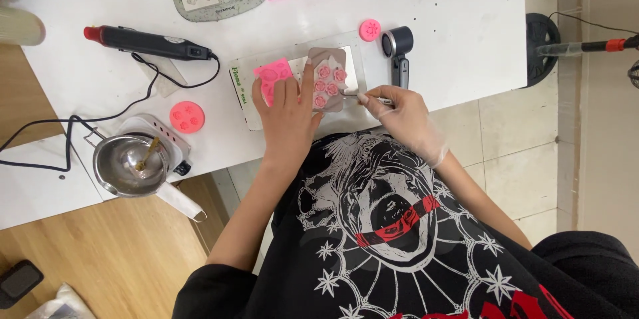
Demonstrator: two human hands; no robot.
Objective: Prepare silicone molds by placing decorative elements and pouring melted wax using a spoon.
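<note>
Bench: white bench [459,46] carrying the work.
Melting pot: steel pot [130,164] at the bench's left edge.
Left hand: left hand [287,116], fingers spread flat, pressing a pink mould [271,74] and a grey card [328,79].
Right hand: gloved right hand [404,117] pinching a thin metal tool [353,95].
Card: bears 5 pink flowers [325,72], near the bench's front edge.

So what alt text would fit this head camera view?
A left hand steadies a small plate of pink flower pieces on a white table, while the gloved right hand works at it with a thin metal tool.
</note>
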